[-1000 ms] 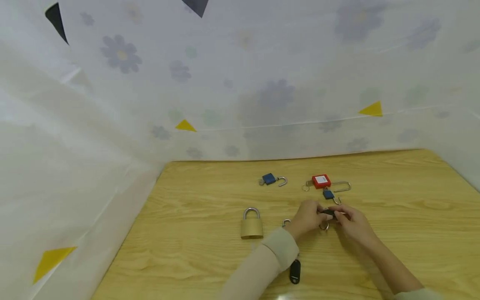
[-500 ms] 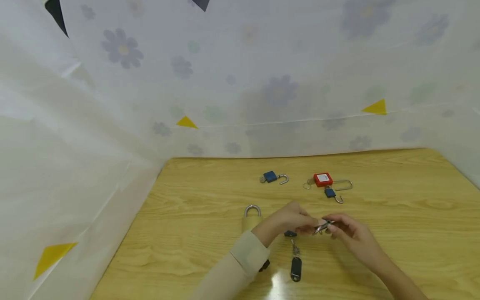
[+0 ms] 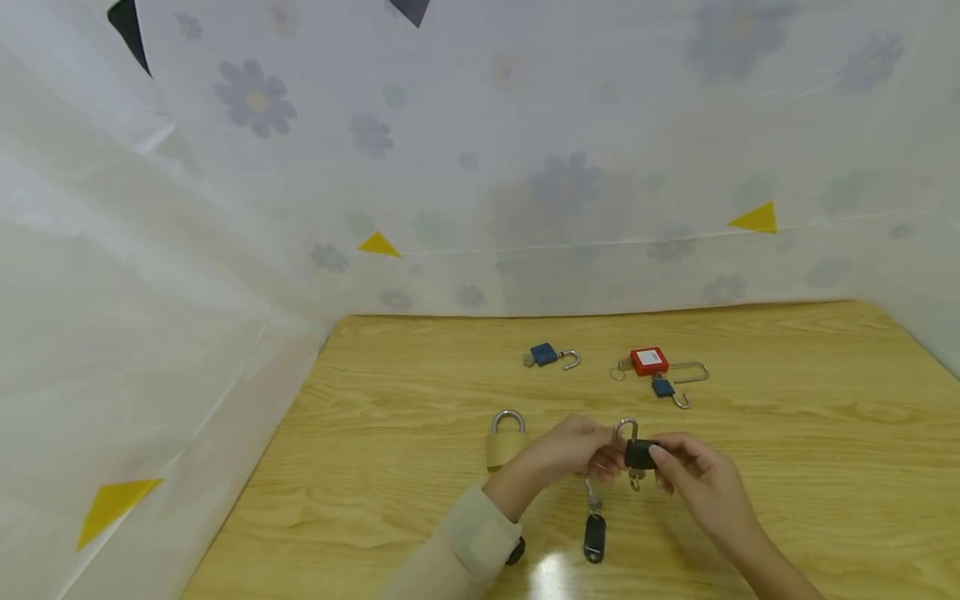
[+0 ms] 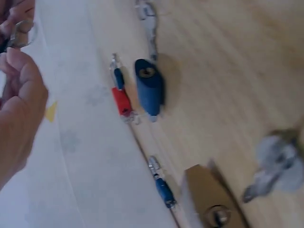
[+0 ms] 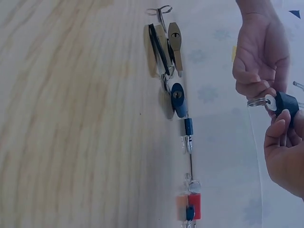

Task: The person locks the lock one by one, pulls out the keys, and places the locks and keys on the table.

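Note:
Between both hands in the head view is a black padlock (image 3: 642,454), its steel shackle (image 3: 625,427) pointing up with one end free of the body. A key (image 5: 270,101) with a ring sits in its underside in the right wrist view. My right hand (image 3: 708,479) pinches the right end of the body between thumb and fingers. My left hand (image 3: 573,450) has its fingers curled at the left end, overlapping the shackle. Below my left hand lie a key with a black tag (image 3: 595,537) and a brass padlock (image 3: 507,451). A larger blue padlock (image 4: 149,90) shows in the left wrist view.
Farther back on the wooden table (image 3: 405,358) lie a blue padlock (image 3: 544,354), a red padlock (image 3: 649,361) and a small blue padlock (image 3: 663,387), shackles sprung. Another black item (image 3: 516,550) is partly hidden by the left sleeve. A flowered sheet (image 3: 450,167) walls the table.
The black padlock has come nearer and turned from edge-on to shackle-up, its shackle now released at one end. My left hand has shifted left, uncovering the black-tagged key.

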